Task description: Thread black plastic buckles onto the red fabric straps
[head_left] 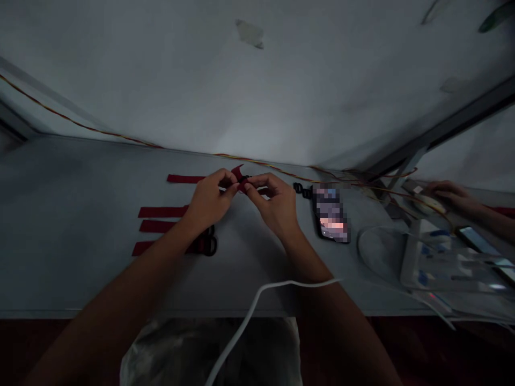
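Note:
My left hand (211, 195) and my right hand (273, 201) meet above the grey table (100, 279), with their fingers pinching a short piece of dark red webbing strap (238, 174) and a small black buckle (243, 179). The fingers hide most of the buckle. Behind my left hand, a red strap (185, 179) lies flat on the table. Three more red straps (163, 212) lie side by side below it, and their right ends pass under my left forearm. Black plastic rings (211, 241) sit at those ends.
Small black rings (300, 188) lie next to a pixelated phone (330, 212). To the right, another person's hand (450, 195) rests on a white object, near clear plastic packaging (442, 262). A white cable (249, 316) crosses my right forearm. Thin wires (281, 171) run along the table's back edge.

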{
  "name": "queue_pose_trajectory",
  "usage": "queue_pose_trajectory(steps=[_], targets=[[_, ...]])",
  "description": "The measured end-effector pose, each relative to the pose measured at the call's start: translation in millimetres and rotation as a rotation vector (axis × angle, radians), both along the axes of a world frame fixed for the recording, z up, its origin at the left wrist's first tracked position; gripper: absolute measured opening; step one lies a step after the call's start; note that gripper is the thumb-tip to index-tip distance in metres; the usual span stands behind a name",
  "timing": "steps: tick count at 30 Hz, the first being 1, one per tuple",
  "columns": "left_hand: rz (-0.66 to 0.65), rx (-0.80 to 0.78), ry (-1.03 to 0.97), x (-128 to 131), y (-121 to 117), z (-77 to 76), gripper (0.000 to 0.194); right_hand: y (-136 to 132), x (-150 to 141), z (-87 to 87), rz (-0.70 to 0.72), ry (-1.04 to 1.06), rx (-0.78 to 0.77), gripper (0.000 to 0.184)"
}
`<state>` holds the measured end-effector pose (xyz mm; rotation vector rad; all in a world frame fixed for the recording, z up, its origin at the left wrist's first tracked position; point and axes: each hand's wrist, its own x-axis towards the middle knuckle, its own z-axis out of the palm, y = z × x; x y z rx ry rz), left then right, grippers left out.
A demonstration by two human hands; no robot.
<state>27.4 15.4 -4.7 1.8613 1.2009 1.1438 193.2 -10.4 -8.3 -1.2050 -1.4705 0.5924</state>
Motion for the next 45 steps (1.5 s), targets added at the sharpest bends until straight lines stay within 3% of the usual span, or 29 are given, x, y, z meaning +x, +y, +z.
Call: queue_pose_trajectory(steps=[5, 12, 16, 20, 27, 31, 39, 42, 45], targets=[[0.023, 0.109, 0.074, 0, 0, -3.5, 0.004, 2, 3, 0.4, 0.002, 0.045, -0.083, 0.014], [0.063, 0.304, 0.173, -1, 4, -12.9, 0.009, 2, 5, -1.1, 0.025, -0.028, -0.078, 0.013], [0.015, 0.369, 0.2, -2, 4, -11.2, 0.007, 4, 5, -3.6, 0.072, 0.117, -0.135, 0.019], [-0.079, 0.377, 0.193, -2, 4, -11.4, 0.008, 6, 6, -3.4, 0.091, 0.221, -0.17, 0.022], [-0.1, 0.379, 0.168, 1, -2, -11.9, 0.004, 7, 11, -1.1, 0.088, 0.155, -0.176, 0.017], [-0.105, 0.23, 0.102, 5, -6, -10.3, 0.007, 9, 13, -2.6, 0.146, 0.223, -0.166, 0.023], [-0.121, -0.066, -0.324, 2, 1, -10.1, 0.026, 12, 13, -6.2, 0.158, 0.256, -0.103, 0.038], [-0.102, -0.215, -0.433, 2, 2, -9.0, 0.037, 13, 15, -9.6, 0.173, 0.169, -0.062, 0.038], [-0.089, -0.337, -0.484, 2, 2, -6.7, 0.039, 14, 18, -12.4, 0.202, -0.072, 0.075, 0.042]])
